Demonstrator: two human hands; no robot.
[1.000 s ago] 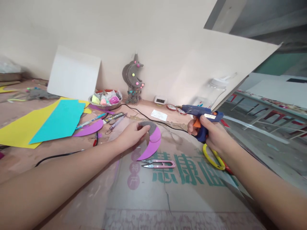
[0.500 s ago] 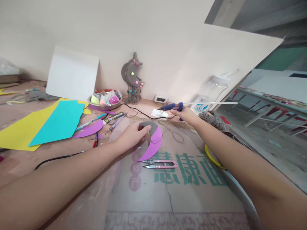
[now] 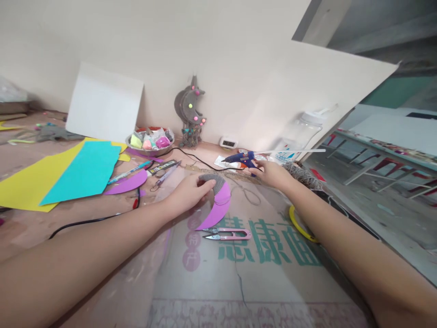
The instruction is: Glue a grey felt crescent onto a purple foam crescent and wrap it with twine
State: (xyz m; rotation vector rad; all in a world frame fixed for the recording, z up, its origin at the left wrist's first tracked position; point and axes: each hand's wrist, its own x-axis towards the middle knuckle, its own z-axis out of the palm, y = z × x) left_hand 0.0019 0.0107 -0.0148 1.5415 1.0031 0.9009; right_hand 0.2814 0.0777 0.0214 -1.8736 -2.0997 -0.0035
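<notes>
Right hand (image 3: pixel 269 173) had left the raised, trigger-ready grip of a second earlier and reached out to the far side of the mat; the blue glue gun (image 3: pixel 241 159) now lay low on the table near the wall, nozzle pointing left, glue stick (image 3: pixel 293 151) trailing to the right. The fingers lay loosely curled beside the gun's handle, touching it or just off it; whether they gripped it could not be told. Half a second before, the hand was already at that spot with the gun; since then the gun had settled lower. Judged from this, the gluing stroke looked over for the moment and the gun was being parked rather than aimed. Left hand (image 3: pixel 191 193) had not shifted: palm down, fingers spread and pressing the grey wound disc (image 3: pixel 209 178) against the purple crescent (image 3: pixel 218 206), which lay on the printed mat (image 3: pixel 273 273) just left of centre. That steady pressure suggested a fresh bond being held. Pink thread snips (image 3: pixel 227 234) lay just below the crescent, untouched. Twine bundle (image 3: pixel 302 172) and yellow-handled scissors (image 3: pixel 300 225) sat by the right forearm. Black cord (image 3: pixel 191 157) ran from the gun towards the bowl of coloured bits (image 3: pixel 150 141).
</notes>
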